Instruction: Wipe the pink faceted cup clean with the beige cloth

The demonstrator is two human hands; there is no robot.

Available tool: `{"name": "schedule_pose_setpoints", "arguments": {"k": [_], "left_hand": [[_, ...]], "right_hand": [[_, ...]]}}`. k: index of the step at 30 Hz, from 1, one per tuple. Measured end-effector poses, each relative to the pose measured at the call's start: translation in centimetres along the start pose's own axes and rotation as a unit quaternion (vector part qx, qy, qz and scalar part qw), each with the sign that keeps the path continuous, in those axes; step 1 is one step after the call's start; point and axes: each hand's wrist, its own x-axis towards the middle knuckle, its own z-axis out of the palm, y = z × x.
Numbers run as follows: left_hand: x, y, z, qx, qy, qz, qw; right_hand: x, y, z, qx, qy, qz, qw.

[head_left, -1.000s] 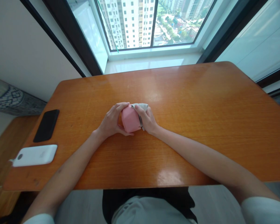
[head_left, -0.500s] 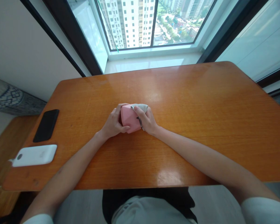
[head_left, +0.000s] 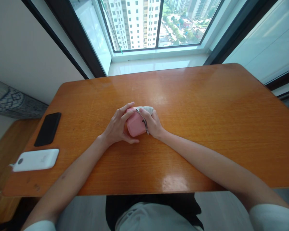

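A pink faceted silicone pouch [head_left: 135, 124] sits between my two hands, just above the table. My left hand [head_left: 118, 125] wraps its left side, with the fingers spread over the top and the thumb below. My right hand [head_left: 152, 123] grips its right end, pressing a grey cloth [head_left: 146, 109] against it. A thin dark-and-silver strip, perhaps a zip edge, runs along the pouch [head_left: 144, 124] under my right fingers. The pouch's left end is partly hidden by my left hand.
The orange wooden table [head_left: 183, 96] stretches out on all sides. A black phone [head_left: 47, 129] and a white phone-like device [head_left: 36, 159] with a cable lie at its left edge. A large window stands beyond the far edge.
My left fingers have opened and moved up and around the pouch, and its body has turned slightly. My right hand and the items at the table's left have stayed put.
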Motion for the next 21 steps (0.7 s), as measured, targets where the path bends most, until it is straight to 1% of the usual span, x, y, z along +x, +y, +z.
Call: {"name": "schedule_pose_setpoints", "arguments": {"k": [3, 8, 13, 16, 21], "left_hand": [[-0.2, -0.6, -0.6, 0.048, -0.016, 0.007, 0.999], [-0.4, -1.0, -1.4, 0.073, -0.011, -0.001, 0.997], [-0.2, -0.5, -1.4, 0.055, 0.011, 0.012, 0.998], [0.2, 0.0, -1.2, 0.043, 0.018, 0.0, 0.999], [0.9, 0.7, -1.0, -0.015, 0.051, -0.009, 0.999]], "right_hand": [[0.0, 0.2, 0.0, 0.003, -0.006, 0.011, 1.0], [0.1, 0.6, -0.1, 0.027, 0.001, 0.005, 1.0], [0.2, 0.6, 0.0, 0.02, 0.011, 0.006, 1.0], [0.2, 0.4, 0.0, 0.01, 0.014, 0.003, 1.0], [0.2, 0.2, 0.1, -0.002, 0.015, -0.012, 1.0]]}}
